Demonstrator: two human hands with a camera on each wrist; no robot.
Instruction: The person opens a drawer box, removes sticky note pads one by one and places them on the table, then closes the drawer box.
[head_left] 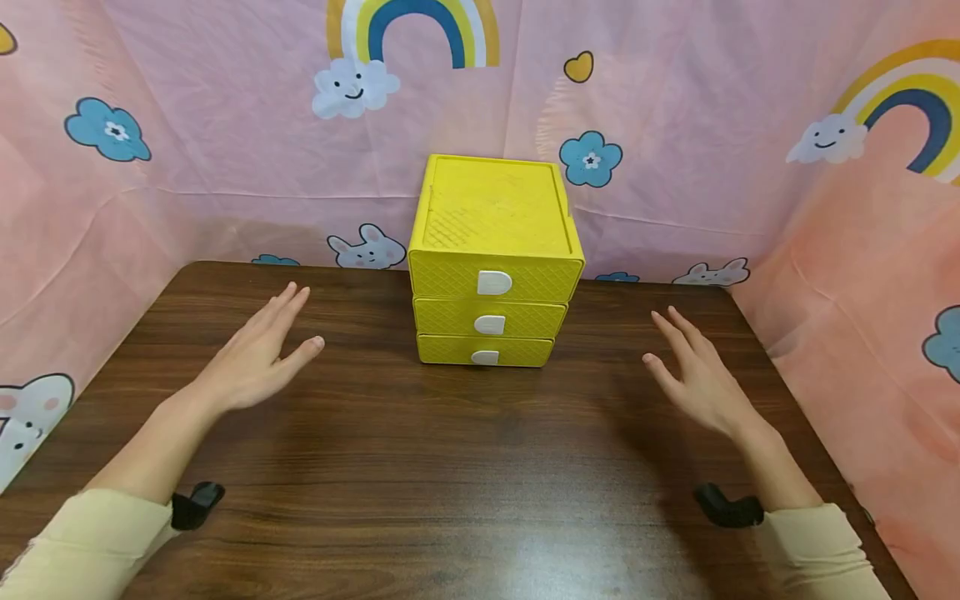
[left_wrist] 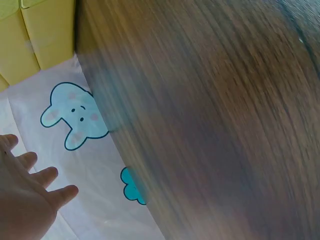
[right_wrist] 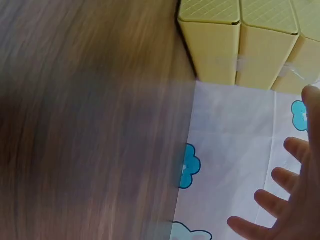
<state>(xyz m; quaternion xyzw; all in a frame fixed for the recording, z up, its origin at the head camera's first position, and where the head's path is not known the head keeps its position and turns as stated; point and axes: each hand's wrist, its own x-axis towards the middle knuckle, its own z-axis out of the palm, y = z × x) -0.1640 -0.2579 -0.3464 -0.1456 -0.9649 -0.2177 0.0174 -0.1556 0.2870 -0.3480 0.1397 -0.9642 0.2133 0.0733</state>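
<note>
A yellow drawer box [head_left: 495,208] with three stacked drawers stands at the back middle of the table, each drawer front carrying a white handle [head_left: 494,282]. All three drawers look closed. To its left, my left hand [head_left: 255,354] hovers over the table with fingers straight and thumb spread, holding nothing. On the other side my right hand [head_left: 701,379] is held out in the same way, fingers extended and nothing in it. Both hands are apart from the box. The wrist views show the box's sides [right_wrist: 210,52] beyond the spread fingers.
The dark wooden table [head_left: 465,467] runs back to a pink cloth [head_left: 262,125] printed with rainbows, clouds and rabbits, which hangs behind and on both sides. Black wrist straps [head_left: 197,505] sit at both cream sleeve cuffs.
</note>
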